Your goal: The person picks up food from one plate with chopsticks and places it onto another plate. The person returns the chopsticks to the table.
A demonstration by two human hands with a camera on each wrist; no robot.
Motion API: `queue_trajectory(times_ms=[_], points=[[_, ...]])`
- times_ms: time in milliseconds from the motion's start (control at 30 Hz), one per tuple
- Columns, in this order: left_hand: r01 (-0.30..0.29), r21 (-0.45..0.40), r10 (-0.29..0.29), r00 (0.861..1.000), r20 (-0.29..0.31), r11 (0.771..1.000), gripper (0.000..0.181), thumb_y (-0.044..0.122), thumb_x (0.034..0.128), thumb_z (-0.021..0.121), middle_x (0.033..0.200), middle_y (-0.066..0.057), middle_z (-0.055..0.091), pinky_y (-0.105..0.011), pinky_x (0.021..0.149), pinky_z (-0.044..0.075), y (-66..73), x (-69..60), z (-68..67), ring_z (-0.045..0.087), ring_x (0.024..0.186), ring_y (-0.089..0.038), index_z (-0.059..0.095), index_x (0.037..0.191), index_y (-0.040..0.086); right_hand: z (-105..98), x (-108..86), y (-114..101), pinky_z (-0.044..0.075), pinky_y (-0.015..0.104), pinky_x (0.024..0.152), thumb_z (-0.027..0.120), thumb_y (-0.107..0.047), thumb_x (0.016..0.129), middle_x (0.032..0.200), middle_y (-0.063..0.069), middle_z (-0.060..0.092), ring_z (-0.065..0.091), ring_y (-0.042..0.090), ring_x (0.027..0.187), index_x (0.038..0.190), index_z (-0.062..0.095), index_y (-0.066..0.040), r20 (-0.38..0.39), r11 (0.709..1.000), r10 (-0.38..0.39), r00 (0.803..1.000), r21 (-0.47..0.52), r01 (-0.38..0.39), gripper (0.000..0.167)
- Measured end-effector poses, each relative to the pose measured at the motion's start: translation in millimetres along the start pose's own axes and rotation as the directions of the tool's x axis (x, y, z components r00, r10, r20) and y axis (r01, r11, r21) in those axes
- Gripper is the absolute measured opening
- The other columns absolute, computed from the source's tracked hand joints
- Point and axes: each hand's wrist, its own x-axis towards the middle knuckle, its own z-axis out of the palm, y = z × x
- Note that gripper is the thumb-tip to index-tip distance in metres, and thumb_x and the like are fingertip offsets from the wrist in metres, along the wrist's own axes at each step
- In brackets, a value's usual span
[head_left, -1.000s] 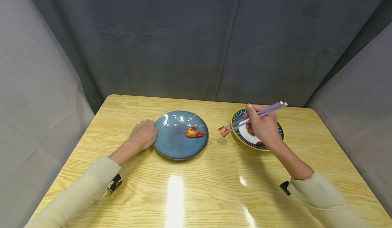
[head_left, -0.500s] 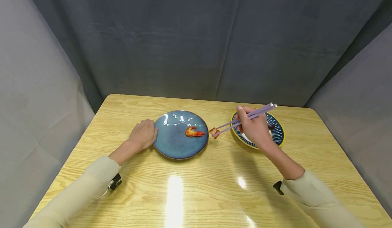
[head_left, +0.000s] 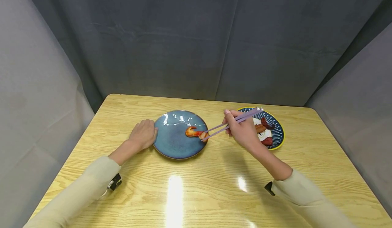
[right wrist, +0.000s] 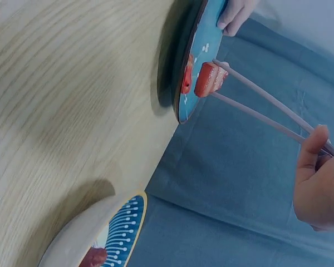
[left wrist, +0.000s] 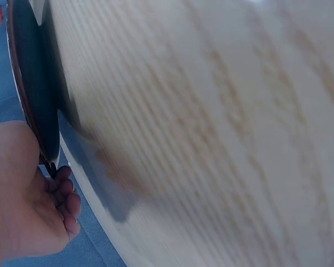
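Observation:
My left hand (head_left: 143,134) grips the left rim of a blue plate (head_left: 174,146), the thumb above and the fingers curled beneath, as the left wrist view shows. A cooked shrimp (head_left: 192,132) lies on the plate, right of its middle. With my right hand (head_left: 243,130) I hold a pair of lilac chopsticks (head_left: 218,130). Between their tips they pinch a red-and-pale layered piece of pork belly (right wrist: 209,79). It hangs over the plate's right side, close to the shrimp's tail; in the right wrist view it appears raised above the plate.
To the right stands a patterned blue-and-white bowl (head_left: 278,132) with a yellow rim, partly behind my right hand. Several dark red and brown food pieces (head_left: 267,141) lie in it. The wooden table (head_left: 208,187) backs onto a grey curtain (head_left: 171,51).
My right hand has moved left with the chopsticks, carrying the pork belly from beside the bowl to over the plate's right side. More of the bowl now shows. The left hand has stayed still.

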Motion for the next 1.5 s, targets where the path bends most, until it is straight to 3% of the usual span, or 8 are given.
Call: queue_trajectory(times_ms=[267,500,867,1067,1333,1500], points=[[0.0,0.005,0.0,1.0,0.003,1.0,0.027,0.021,0.1048,0.043,0.079,-0.01,0.044,-0.04,0.066,0.04,-0.4,0.0,0.6,0.046,0.074,-0.027,0.05,0.091,-0.002,14,-1.6,2,0.045,0.026,0.041,0.055,-0.026,0.104,0.058,0.015,0.059,0.055,0.021,0.046,0.078,0.066,0.003,0.028,1.0,0.008,1.0,0.027,-0.009,0.041],[-0.002,0.008,0.002,1.0,0.006,1.0,0.027,0.021,0.105,0.042,0.079,-0.01,0.044,-0.04,0.066,0.041,-1.0,0.1,0.8,0.046,0.074,-0.027,0.05,0.092,-0.002,23,-2.2,10,0.045,0.027,0.041,0.054,-0.022,0.104,0.06,0.014,0.059,0.057,0.034,0.048,0.074,0.064,0.002,0.032,0.999,0.004,0.999,0.047,-0.006,0.04],[0.011,0.003,-0.011,1.0,0.016,1.0,0.027,0.021,0.1049,0.042,0.08,-0.01,0.045,-0.041,0.068,0.041,-0.4,0.5,1.0,0.046,0.076,-0.027,0.051,0.092,-0.002,33,0.4,13,0.043,0.028,0.041,0.054,-0.024,0.104,0.055,0.011,0.058,0.055,0.025,0.046,0.075,0.065,0.002,0.061,0.999,0.003,0.998,0.032,-0.005,0.04],[0.01,-0.001,-0.01,1.0,0.015,1.0,0.027,0.021,0.1051,0.041,0.08,-0.01,0.045,-0.041,0.068,0.041,0.3,-0.5,0.0,0.046,0.076,-0.027,0.05,0.092,-0.002,39,0.9,14,0.042,0.027,0.041,0.054,-0.023,0.104,0.054,0.009,0.057,0.055,0.029,0.047,0.076,0.065,0.004,0.07,1.0,0.01,0.997,0.025,-0.012,0.04],[0.005,-0.002,-0.005,1.0,0.015,1.0,0.027,0.021,0.1053,0.041,0.079,-0.01,0.044,-0.04,0.067,0.04,0.1,-0.1,-0.6,0.046,0.075,-0.027,0.05,0.092,-0.001,44,3.0,15,0.041,0.024,0.042,0.056,-0.023,0.103,0.058,0.02,0.058,0.056,0.04,0.05,0.077,0.064,0.005,0.077,1.0,0.006,0.997,0.03,-0.008,0.039],[0.005,-0.001,-0.005,1.0,0.014,1.0,0.028,0.021,0.1054,0.04,0.08,-0.01,0.044,-0.04,0.067,0.04,-0.3,0.5,0.0,0.046,0.075,-0.027,0.049,0.091,-0.001,46,3.6,14,0.04,0.024,0.041,0.058,-0.021,0.1,0.054,0.008,0.058,0.056,0.045,0.052,0.076,0.066,0.005,0.087,1.0,0.011,0.996,0.026,-0.014,0.036]])
